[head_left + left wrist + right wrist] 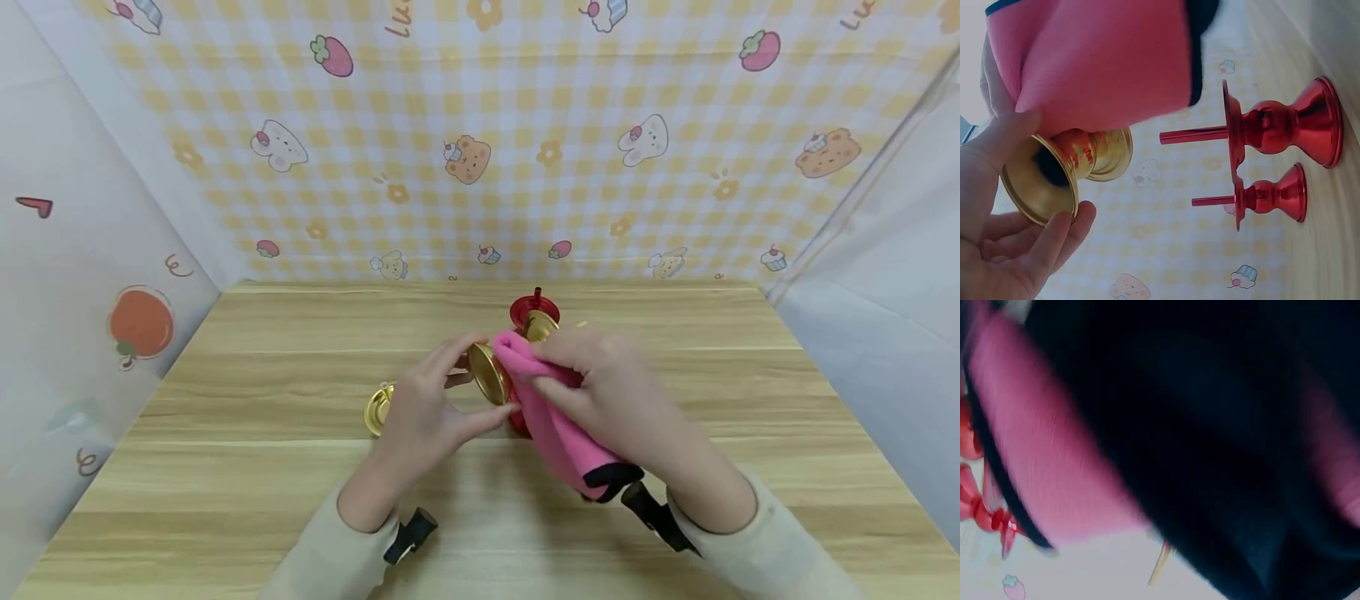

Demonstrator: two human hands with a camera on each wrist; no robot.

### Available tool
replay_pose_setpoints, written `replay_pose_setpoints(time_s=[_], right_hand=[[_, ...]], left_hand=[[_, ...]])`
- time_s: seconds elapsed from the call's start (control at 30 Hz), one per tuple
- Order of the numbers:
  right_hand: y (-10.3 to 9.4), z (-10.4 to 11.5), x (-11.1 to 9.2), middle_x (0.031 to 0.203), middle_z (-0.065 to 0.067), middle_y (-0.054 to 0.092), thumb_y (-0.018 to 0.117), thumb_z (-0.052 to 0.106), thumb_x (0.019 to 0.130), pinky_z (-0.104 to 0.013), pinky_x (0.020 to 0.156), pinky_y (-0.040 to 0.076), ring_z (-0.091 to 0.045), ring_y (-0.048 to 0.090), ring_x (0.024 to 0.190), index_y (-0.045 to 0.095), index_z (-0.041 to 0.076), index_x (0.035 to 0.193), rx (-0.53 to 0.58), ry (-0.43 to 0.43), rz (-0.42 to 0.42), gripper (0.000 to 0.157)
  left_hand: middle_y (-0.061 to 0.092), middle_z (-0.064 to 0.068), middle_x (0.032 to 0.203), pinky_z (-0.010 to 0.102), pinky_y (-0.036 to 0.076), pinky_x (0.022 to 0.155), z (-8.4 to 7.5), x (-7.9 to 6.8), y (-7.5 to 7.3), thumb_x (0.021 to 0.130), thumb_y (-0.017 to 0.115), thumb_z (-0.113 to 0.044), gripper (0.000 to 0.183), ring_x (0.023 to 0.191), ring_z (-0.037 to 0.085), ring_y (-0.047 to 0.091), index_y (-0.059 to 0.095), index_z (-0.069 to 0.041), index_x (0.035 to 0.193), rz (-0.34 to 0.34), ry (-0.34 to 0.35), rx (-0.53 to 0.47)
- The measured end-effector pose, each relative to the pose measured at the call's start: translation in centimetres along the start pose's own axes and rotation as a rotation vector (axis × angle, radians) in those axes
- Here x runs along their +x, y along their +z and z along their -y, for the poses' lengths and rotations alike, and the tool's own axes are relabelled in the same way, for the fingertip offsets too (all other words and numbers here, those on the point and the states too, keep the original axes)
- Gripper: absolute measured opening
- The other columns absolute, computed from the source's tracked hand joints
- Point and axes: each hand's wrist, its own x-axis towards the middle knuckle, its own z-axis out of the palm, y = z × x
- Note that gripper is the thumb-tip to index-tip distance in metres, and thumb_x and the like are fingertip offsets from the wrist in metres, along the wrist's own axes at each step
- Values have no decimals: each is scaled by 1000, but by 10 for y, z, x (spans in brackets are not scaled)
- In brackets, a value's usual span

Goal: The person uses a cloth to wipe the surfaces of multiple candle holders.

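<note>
My left hand [431, 400] grips a gold candlestick [489, 375] by its flared base, thumb and fingers at the rim. It is tilted on its side, and the left wrist view shows the hollow underside of its base [1038, 178]. In my right hand [603, 383] is a pink cloth [551, 417] with black edging, pinched between thumb and fingers. The cloth lies against the candlestick's body and covers part of it. In the right wrist view the cloth [1054, 444] and its dark edging fill most of the picture, hiding the fingers.
Two red candlesticks stand upright on the wooden table, a larger one [1269, 128] and a smaller one [1266, 200], mostly behind the hands in the head view. Another gold candlestick [375, 410] stands left, partly behind my left hand. A patterned cloth backdrop [517, 183] borders the table's back.
</note>
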Motion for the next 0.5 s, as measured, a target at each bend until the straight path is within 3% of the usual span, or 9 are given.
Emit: replay_pose_setpoints(time_s=[0.13, 0.27, 0.5], right_hand=[[7, -2, -4, 77, 3, 65, 76, -1, 83, -19, 56, 45, -6, 49, 69, 78, 10, 96, 46, -17, -2, 17], [10, -4, -10, 85, -1, 72, 77, -1, 81, -20, 60, 52, -8, 57, 73, 78, 7, 103, 53, -26, -15, 23], [19, -5, -23, 89, -6, 73, 86, 1, 71, -28, 67, 61, -15, 62, 81, 78, 2, 101, -168, -148, -98, 31]], left_hand=[[73, 8, 106, 20, 60, 80, 2, 0, 1, 65, 93, -9, 65, 93, 21, 72, 63, -3, 122, -51, -81, -81], [75, 8, 101, 21, 60, 79, 2, 1, 0, 65, 93, -11, 61, 89, 20, 73, 64, -4, 118, -85, -107, -107], [75, 8, 103, 22, 60, 80, -1, 2, -2, 66, 92, -10, 58, 89, 20, 74, 65, -4, 117, -74, -136, -136]])
